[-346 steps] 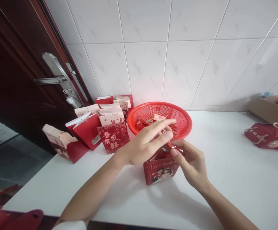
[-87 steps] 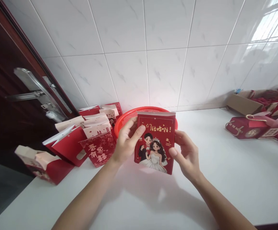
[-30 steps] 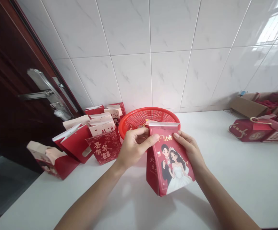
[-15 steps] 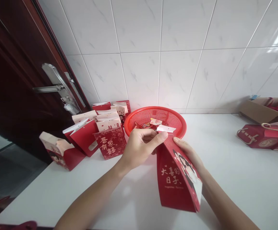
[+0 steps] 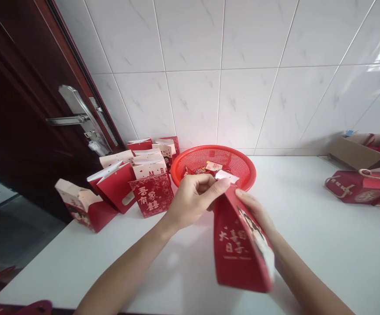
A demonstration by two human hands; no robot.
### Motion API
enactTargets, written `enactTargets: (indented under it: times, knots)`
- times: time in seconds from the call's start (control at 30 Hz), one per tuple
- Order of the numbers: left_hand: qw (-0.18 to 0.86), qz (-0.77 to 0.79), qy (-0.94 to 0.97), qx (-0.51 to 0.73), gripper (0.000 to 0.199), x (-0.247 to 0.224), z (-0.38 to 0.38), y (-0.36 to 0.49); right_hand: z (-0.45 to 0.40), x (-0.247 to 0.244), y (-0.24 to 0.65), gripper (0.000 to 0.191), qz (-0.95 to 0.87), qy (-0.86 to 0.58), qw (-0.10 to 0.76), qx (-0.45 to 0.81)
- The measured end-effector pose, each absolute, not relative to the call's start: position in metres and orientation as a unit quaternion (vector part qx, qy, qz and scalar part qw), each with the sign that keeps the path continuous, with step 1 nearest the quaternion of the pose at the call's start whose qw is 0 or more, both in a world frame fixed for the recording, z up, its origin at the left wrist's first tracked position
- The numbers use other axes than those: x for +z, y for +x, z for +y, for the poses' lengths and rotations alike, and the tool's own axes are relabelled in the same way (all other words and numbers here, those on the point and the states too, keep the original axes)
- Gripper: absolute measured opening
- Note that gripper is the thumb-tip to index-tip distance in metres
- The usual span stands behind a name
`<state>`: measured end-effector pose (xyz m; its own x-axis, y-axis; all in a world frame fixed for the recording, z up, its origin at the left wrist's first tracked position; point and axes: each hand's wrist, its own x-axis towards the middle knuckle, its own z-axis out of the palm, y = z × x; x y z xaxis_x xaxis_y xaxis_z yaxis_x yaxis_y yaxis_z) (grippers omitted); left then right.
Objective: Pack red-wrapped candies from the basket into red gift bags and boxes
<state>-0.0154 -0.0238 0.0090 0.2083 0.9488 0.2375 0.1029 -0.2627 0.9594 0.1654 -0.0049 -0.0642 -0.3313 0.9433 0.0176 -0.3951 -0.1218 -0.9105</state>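
Note:
A red paper box point(image 5: 234, 245) with pale lettering and a picture of figures on its side is held between my two hands, above the white table. My left hand point(image 5: 198, 197) pinches its upper end, near a small white flap. My right hand point(image 5: 253, 210) grips the right side of that end, its lower fingers hidden behind the box. Just beyond the hands is a red mesh basket point(image 5: 214, 151) with small wrapped items point(image 5: 214, 166) inside.
Several red and white paper boxes point(image 5: 152, 194) stand at the left of the white table point(image 5: 321, 245). A red box with a cord point(image 5: 357, 188) and a cardboard box point(image 5: 353, 151) are at the right. A tiled wall rises behind; a dark door is at the left.
The box has turned slightly in my hands, so its picture side is seen more narrowly and looks blurred. Both hands keep their hold.

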Motion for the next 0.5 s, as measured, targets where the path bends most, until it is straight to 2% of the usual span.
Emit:
enactTargets:
  times: [0.13, 0.2, 0.5]
  knots:
    - [0.406, 0.408, 0.683, 0.45, 0.036, 0.003, -0.011, -0.02, -0.008, -0.055, 0.176, 0.026, -0.45, -0.353, 0.598, 0.562]
    - [0.4, 0.408, 0.691, 0.443, 0.033, -0.002, -0.005, -0.021, -0.009, -0.054, 0.179, 0.025, -0.478, -0.355, 0.624, 0.506]
    - [0.417, 0.388, 0.7, 0.431, 0.034, -0.007, 0.008, -0.028, -0.008, -0.055, 0.18, 0.031, -0.514, -0.326, 0.588, 0.534]
